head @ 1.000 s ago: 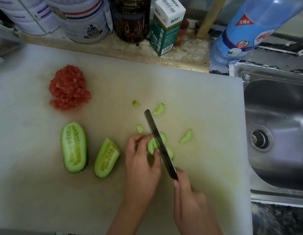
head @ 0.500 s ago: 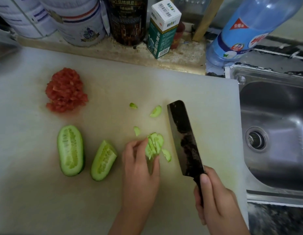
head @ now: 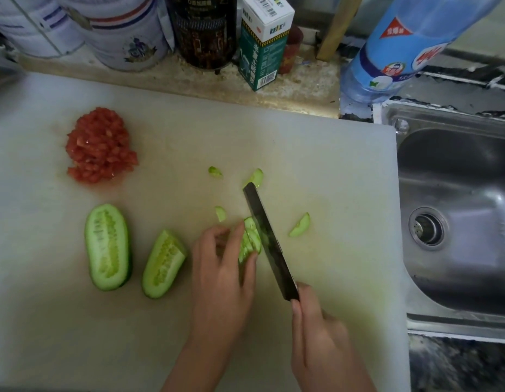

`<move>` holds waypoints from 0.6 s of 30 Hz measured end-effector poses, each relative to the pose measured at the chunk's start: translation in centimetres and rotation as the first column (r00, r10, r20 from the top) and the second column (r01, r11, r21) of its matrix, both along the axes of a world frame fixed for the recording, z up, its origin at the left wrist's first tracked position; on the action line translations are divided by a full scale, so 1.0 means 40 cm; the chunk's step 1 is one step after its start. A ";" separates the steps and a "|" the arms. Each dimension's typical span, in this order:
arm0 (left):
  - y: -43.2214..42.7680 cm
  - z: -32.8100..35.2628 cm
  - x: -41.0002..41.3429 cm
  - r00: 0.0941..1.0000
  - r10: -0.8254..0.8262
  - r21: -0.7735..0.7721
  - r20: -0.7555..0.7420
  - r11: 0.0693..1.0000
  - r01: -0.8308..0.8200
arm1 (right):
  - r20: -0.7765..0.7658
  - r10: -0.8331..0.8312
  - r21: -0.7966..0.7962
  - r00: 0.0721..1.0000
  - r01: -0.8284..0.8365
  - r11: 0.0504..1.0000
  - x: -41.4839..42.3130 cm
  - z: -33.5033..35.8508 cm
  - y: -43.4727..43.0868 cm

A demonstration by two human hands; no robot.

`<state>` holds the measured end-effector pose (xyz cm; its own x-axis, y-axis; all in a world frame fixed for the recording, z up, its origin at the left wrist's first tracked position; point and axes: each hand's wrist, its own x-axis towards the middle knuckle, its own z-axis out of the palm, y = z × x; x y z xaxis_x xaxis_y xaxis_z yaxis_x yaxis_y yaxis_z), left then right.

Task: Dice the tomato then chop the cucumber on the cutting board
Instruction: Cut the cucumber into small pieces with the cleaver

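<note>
On your cutting board (head: 316, 154) the diced tomato (head: 100, 147) lies far left, a cucumber half (head: 108, 247) and a shorter piece (head: 163, 264) lie nearer you, the knife (head: 269, 244) stands just right of the cucumber slices (head: 250, 240) against your left hand (head: 223, 278), with the sink (head: 472, 179) right of the board and a carton (head: 262, 49) behind

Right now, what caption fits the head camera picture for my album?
Left hand holds the cucumber piece while right hand slices it with a knife; diced tomato sits on the cutting board.
</note>
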<state>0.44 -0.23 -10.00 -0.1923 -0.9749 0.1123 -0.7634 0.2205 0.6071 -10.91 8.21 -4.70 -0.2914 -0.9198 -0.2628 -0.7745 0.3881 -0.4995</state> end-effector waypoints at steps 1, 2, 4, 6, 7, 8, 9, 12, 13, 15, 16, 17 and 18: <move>-0.003 -0.002 -0.001 1.000 -0.014 -0.013 -0.001 1.000 0.014 | -0.011 0.010 0.068 1.000 -0.009 0.998 0.005 0.005 -0.012; -0.007 -0.004 -0.002 1.000 -0.026 -0.023 0.002 0.999 0.026 | -0.038 0.038 0.107 0.999 -0.034 0.994 0.005 0.005 -0.020; -0.014 -0.010 -0.002 0.999 -0.042 -0.027 0.017 0.999 0.043 | 0.010 0.037 0.159 0.999 -0.038 0.987 0.002 0.010 -0.037; -0.018 -0.016 0.000 0.998 -0.044 -0.033 0.036 0.998 0.045 | 0.024 0.037 0.108 0.999 -0.039 0.993 -0.007 -0.007 -0.049; -0.018 -0.017 -0.001 0.998 -0.044 -0.040 0.038 0.998 0.045 | 0.017 0.049 0.064 0.999 -0.050 0.997 -0.014 -0.017 -0.051; -0.018 -0.018 -0.001 0.999 -0.042 -0.046 0.033 0.998 0.044 | 0.045 0.064 0.016 0.997 -0.065 0.998 -0.023 -0.020 -0.052; -0.017 -0.017 -0.002 0.999 -0.040 -0.049 0.026 0.998 0.041 | 0.085 0.069 -0.027 0.994 -0.067 0.997 -0.030 -0.019 -0.051; -0.016 -0.019 -0.001 0.999 -0.037 -0.042 0.009 0.998 0.038 | 0.153 0.052 -0.113 0.987 -0.035 0.993 -0.051 0.001 -0.048; -0.014 -0.021 0.000 0.999 -0.035 -0.042 0.007 0.998 0.036 | 0.165 0.053 -0.119 0.985 -0.034 0.992 -0.053 0.006 -0.046; -0.012 -0.020 0.003 0.999 -0.034 -0.037 -0.013 0.999 0.034 | 0.152 0.055 -0.110 0.987 -0.039 0.993 -0.052 0.005 -0.039; -0.012 -0.018 0.004 0.999 -0.034 -0.030 -0.025 0.999 0.033 | 0.144 0.053 -0.099 0.988 -0.039 0.994 -0.048 0.002 -0.035; -0.011 -0.015 0.005 0.999 -0.033 -0.019 -0.036 0.999 0.032 | 0.129 0.051 -0.092 0.990 -0.039 0.995 -0.044 -0.002 -0.032; -0.011 -0.013 0.007 0.999 -0.032 -0.005 -0.044 0.999 0.032 | 0.108 0.051 -0.091 0.993 -0.041 0.995 -0.041 -0.005 -0.030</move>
<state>0.71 -0.67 -10.51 -0.2184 -0.9677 0.1259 -0.7286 0.2475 0.6387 -12.56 7.01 -4.92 -0.2218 -0.9527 -0.2078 -0.7289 0.3035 -0.6137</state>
